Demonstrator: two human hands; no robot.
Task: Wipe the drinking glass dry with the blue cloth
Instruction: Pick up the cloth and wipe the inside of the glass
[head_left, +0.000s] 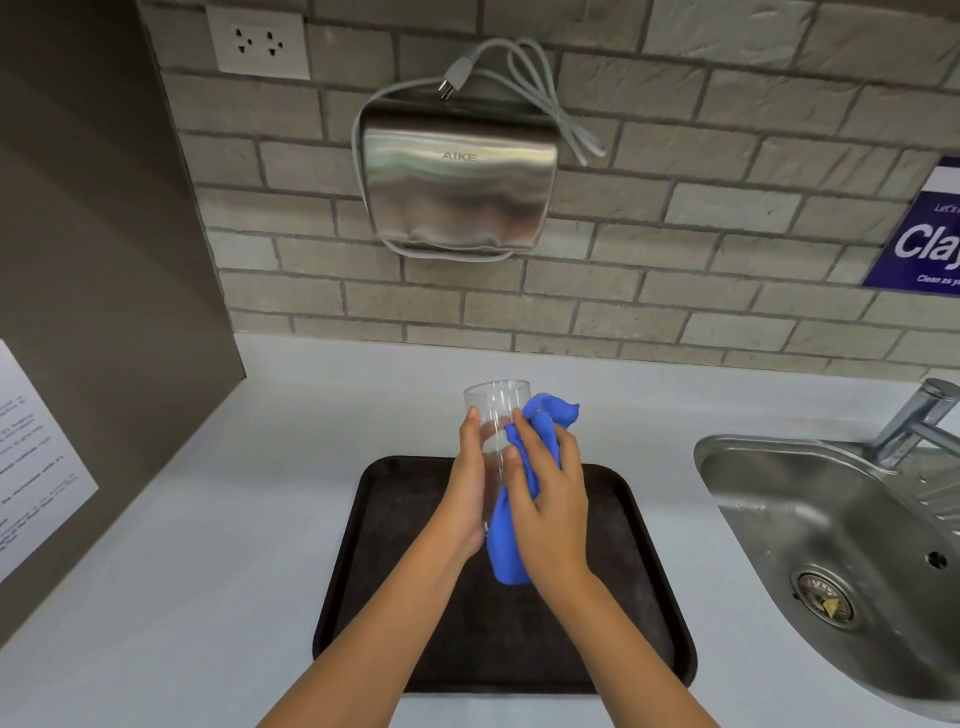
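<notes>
Head view: tall clear drinking glass (497, 415) held above the far edge of a dark rectangular tray (639, 571), rim tipped away toward twelve o'clock. Left hand (470, 499) curled around the glass wall from nine o'clock, fingers partly closed, thumb pressed near the rim. Right hand (553, 499) closed over a bunched bright blue cloth (540, 431), pressing it flat against the glass from three o'clock; loose cloth tail hanging down at six o'clock. Stainless steel sink (779, 509) well apart at three o'clock. Step in hand, by judgement: wiping the outer wall. Next likely needed: turning the glass within the left grip to reach the unwiped side, then pushing cloth inside.
</notes>
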